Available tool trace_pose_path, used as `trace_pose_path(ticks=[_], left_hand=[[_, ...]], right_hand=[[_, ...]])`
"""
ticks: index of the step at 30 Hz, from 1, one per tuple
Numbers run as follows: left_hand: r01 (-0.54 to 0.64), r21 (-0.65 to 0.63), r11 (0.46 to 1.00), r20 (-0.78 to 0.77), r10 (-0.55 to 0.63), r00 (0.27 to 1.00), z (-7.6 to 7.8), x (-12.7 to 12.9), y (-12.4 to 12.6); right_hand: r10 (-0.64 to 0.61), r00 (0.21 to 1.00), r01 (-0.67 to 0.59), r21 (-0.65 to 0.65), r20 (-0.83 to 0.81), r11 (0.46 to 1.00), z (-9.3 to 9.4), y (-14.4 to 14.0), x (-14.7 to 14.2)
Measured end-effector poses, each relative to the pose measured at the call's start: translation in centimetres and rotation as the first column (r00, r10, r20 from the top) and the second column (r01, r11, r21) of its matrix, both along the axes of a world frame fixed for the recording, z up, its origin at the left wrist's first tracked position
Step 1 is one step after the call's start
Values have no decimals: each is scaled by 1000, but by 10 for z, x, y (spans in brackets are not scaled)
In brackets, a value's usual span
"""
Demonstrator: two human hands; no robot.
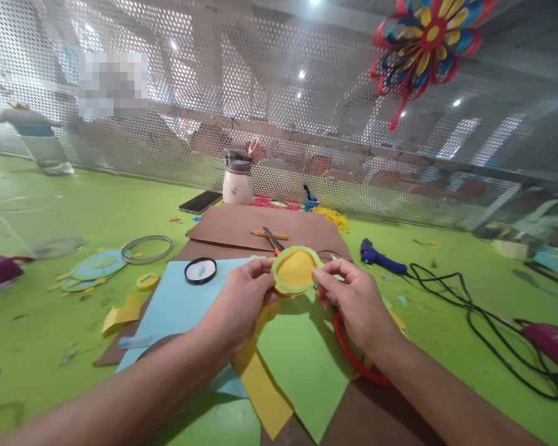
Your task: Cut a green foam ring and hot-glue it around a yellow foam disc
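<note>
Both hands pinch one yellow disc point(296, 270) (it has a green rim): left hand point(240, 303) and right hand point(356, 303), above the green sheet point(302, 365).

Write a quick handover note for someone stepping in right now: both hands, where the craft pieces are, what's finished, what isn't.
Left hand and right hand together pinch a round yellow paper disc with a light green rim, held up over the table.
Below lie a light green paper sheet, a yellow paper strip, a light blue paper sheet and a red ring.
Orange-handled scissors rest on the brown card sheet; blue glue gun lies to the right.
Done: disc cut, green rim on.
Left: disc not yet set down or attached to anything.
</note>
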State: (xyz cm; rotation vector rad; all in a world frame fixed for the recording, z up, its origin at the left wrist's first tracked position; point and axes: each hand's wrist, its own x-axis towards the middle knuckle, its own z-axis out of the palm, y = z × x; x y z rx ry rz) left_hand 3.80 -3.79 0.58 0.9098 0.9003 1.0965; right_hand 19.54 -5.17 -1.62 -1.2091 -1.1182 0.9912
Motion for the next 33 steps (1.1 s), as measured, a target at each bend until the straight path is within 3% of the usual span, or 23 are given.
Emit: trace_pose_path(ticks=[11,23,28,33], left_hand=[[80,-13,997,67,-79,995,2,-1,-2],[62,23,998,175,-65,982,2,-5,-5],[109,52,993,51,-111,992,2,-2,-4],[58,83,995,-33,-56,998,-2,-1,-2]], right_hand=[[16,997,-16,1,-69,1000,1,3,1],[41,990,-36,38,-132,999,3,5,0],[48,992,-42,52,-119,998,1,4,0],[44,991,-35,76,-127,997,0,3,-3]])
